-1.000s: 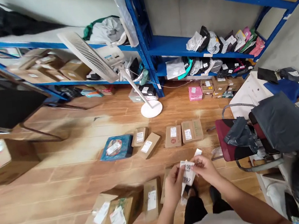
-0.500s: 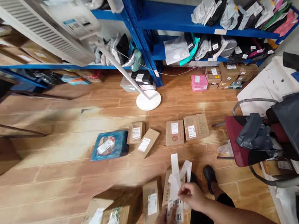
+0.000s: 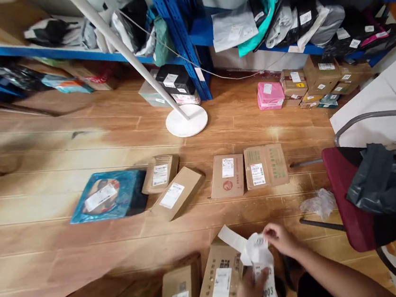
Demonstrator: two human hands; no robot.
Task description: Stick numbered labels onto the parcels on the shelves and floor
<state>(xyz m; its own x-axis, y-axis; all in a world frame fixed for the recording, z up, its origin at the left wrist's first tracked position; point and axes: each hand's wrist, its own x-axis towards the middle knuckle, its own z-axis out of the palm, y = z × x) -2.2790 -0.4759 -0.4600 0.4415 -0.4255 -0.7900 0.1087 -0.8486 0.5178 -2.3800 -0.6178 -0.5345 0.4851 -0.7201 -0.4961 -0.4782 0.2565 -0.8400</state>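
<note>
My left hand is closed around a strip of white printed labels, its thumb lying across the printed face. Large black digits show near the strip's lower end. With thumb and forefinger, my right hand pinches the upper right edge of the strip, where a label curls over. A pale band of backing paper sticks out to the upper left. Just left of and below my hands stands a cardboard box with a shipping label, and a narrower box sits beside it.
Ahead on the floor lie a blue-wrapped parcel and several cardboard boxes. Beyond them is a white round stand base. Blue shelves hold bagged parcels. A dark red chair with a grey bag stands on the right.
The view has moved closer and lower. My hands have shifted right, the label strip is now bent and curled at the top, and my right hand pinches its upper edge.
</note>
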